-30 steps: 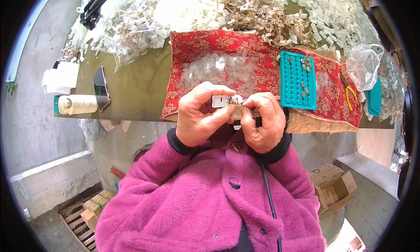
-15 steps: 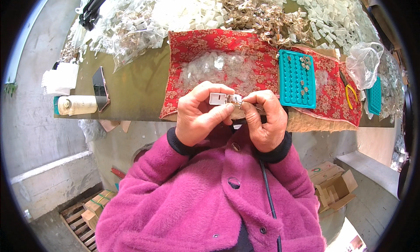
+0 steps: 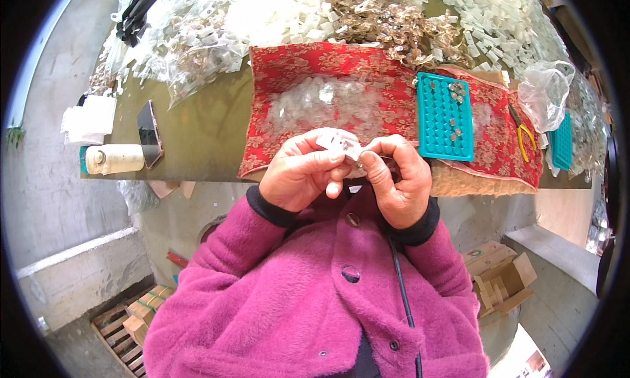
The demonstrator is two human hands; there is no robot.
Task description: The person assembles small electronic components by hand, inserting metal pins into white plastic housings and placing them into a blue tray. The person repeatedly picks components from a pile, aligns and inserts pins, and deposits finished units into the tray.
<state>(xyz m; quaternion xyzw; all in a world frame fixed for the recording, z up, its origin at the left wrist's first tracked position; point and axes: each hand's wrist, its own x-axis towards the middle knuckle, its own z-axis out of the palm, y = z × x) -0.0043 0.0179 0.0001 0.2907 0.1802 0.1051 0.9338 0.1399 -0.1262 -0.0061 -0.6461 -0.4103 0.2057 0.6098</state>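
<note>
Close to my body, at the table's front edge, both hands meet over a small white plastic casing. My left hand pinches it between thumb and fingers from the left, with the other fingers curled beneath. From the right, the thumb and forefinger of my right hand close at the casing's right end, where a small shiny part shows. Whether the right fingertips grip the casing itself or that tiny part, I cannot tell. Beyond my hands lies a red floral cloth with a heap of clear plastic pieces on it.
A teal tray with several small round metal parts stands right of my hands; yellow-handled pliers lie farther right. Heaps of white casings and brownish metallic strips cover the back. A phone and a pale bottle are at left.
The white casing has tilted and turned in my fingers, its face now less square to view. My left fingers have shifted their hold; my right hand stays nearly in place.
</note>
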